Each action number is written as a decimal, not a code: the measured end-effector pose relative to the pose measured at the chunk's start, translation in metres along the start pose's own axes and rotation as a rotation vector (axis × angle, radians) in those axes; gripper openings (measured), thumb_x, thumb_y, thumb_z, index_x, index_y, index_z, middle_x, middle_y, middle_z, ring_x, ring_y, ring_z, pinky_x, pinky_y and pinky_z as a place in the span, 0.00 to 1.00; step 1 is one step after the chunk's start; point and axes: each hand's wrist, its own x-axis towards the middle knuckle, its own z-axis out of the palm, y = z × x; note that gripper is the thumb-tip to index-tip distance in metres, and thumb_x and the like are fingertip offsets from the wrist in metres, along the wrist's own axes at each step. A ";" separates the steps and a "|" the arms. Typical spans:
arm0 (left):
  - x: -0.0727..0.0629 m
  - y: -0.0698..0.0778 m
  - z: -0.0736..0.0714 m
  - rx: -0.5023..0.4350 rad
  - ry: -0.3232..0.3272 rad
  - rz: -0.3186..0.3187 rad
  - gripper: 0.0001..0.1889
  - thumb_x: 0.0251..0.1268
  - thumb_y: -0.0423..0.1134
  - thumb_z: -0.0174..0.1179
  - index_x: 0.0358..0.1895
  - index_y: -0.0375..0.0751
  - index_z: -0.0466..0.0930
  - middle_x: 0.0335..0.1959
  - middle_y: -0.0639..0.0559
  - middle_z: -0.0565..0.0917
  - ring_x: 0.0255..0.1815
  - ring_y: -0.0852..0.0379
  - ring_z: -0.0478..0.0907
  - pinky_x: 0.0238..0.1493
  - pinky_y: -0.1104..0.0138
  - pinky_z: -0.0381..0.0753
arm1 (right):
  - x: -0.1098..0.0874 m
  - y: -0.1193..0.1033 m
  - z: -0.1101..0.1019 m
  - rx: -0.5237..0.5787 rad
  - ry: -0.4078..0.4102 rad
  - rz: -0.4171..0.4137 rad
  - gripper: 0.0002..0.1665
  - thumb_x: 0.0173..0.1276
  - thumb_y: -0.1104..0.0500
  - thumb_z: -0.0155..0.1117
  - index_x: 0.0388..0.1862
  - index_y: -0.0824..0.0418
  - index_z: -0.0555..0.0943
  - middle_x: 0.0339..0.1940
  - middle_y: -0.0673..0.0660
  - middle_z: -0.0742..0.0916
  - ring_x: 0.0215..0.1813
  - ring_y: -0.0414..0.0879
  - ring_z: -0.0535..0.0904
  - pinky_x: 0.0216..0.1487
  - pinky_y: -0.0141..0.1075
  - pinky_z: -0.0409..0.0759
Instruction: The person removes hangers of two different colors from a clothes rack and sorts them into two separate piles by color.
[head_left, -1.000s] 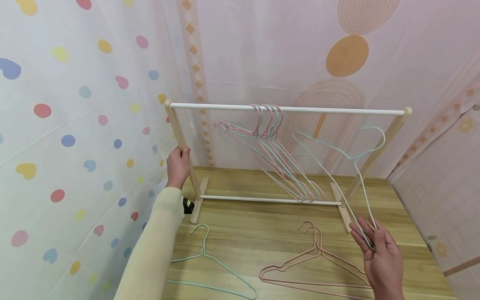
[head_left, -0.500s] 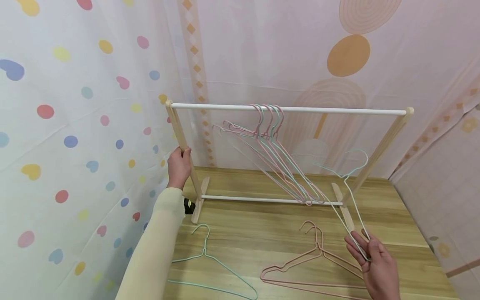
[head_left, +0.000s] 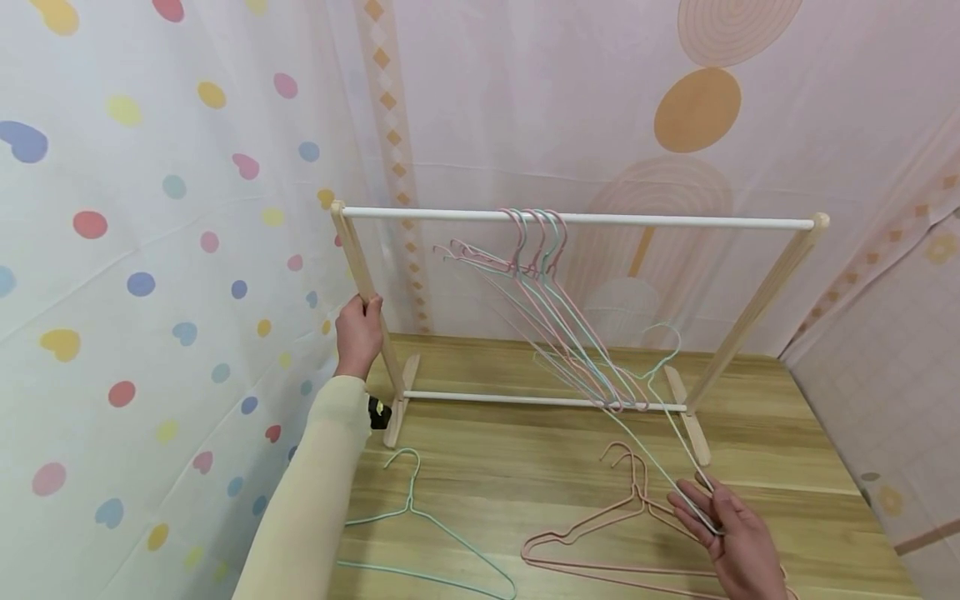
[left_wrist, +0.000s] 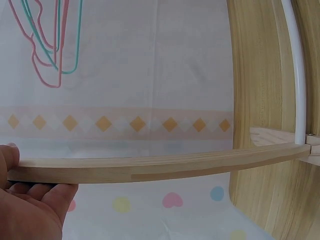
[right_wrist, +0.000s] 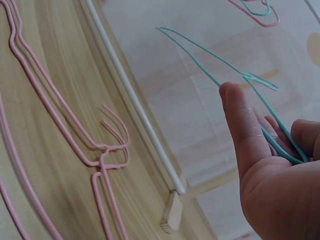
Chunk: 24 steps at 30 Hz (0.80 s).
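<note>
My left hand [head_left: 358, 335] grips the left wooden post [left_wrist: 150, 167] of a small garment rack, fingers wrapped round it in the left wrist view. My right hand [head_left: 731, 533] holds one end corner of a mint green hanger [right_wrist: 272, 107] between thumb and fingers. That hanger slants up and away to the left, its hook [head_left: 667, 342] low in front of the rack's right half, below the white top rail [head_left: 675, 222]. Several pink and mint hangers [head_left: 543, 275] hang bunched near the middle of the rail, their bodies turned sideways.
On the wooden table [head_left: 465, 467] lie a mint hanger [head_left: 450, 537] at the front left and two pink hangers [head_left: 585, 529], overlapping, at the front right. A white lower bar [head_left: 510, 398] joins the rack's feet. Patterned curtains [head_left: 187, 250] stand close behind and to the left.
My right hand has moved left and down with the mint hanger, and the hanger's hook has dropped from near the rail to well below it. The left hand stays on the post.
</note>
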 end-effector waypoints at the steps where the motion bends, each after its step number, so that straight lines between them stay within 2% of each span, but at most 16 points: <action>1: 0.000 0.000 0.000 0.002 -0.001 -0.002 0.17 0.78 0.44 0.47 0.38 0.31 0.73 0.23 0.43 0.67 0.24 0.47 0.66 0.27 0.59 0.68 | 0.000 0.001 0.000 -0.002 -0.005 0.013 0.26 0.82 0.61 0.30 0.59 0.65 0.77 0.55 0.69 0.81 0.56 0.60 0.79 0.57 0.44 0.73; 6: 0.000 0.000 0.000 0.007 -0.005 -0.010 0.17 0.78 0.45 0.47 0.37 0.31 0.73 0.22 0.44 0.66 0.24 0.47 0.65 0.26 0.59 0.67 | 0.000 0.008 0.001 -0.054 -0.002 0.068 0.26 0.83 0.60 0.30 0.58 0.62 0.78 0.55 0.67 0.82 0.56 0.59 0.79 0.56 0.43 0.74; 13: -0.001 0.001 -0.001 0.014 0.013 0.010 0.17 0.78 0.44 0.47 0.33 0.33 0.72 0.21 0.44 0.66 0.22 0.47 0.65 0.25 0.58 0.67 | 0.002 0.020 0.010 -0.221 0.092 0.168 0.18 0.82 0.56 0.39 0.57 0.56 0.77 0.54 0.63 0.83 0.55 0.57 0.80 0.54 0.42 0.76; 17: -0.001 0.001 -0.001 0.016 0.016 0.013 0.17 0.78 0.44 0.48 0.31 0.34 0.71 0.21 0.44 0.66 0.22 0.46 0.66 0.26 0.58 0.67 | 0.005 0.026 0.014 -0.239 0.056 0.223 0.20 0.82 0.56 0.38 0.64 0.63 0.71 0.56 0.62 0.83 0.56 0.57 0.79 0.55 0.42 0.75; 22: 0.000 0.001 -0.001 0.021 0.012 0.013 0.17 0.78 0.43 0.48 0.33 0.33 0.71 0.21 0.44 0.67 0.22 0.47 0.66 0.26 0.59 0.67 | 0.008 0.035 0.020 -0.198 0.009 0.295 0.23 0.83 0.58 0.36 0.67 0.68 0.67 0.56 0.64 0.82 0.56 0.58 0.79 0.56 0.43 0.74; 24: 0.000 0.002 -0.001 0.024 0.011 0.012 0.17 0.78 0.43 0.47 0.33 0.33 0.72 0.22 0.44 0.67 0.23 0.47 0.66 0.26 0.59 0.67 | 0.009 0.039 0.023 -0.205 0.007 0.320 0.26 0.83 0.57 0.36 0.70 0.74 0.60 0.57 0.65 0.81 0.56 0.59 0.79 0.57 0.44 0.73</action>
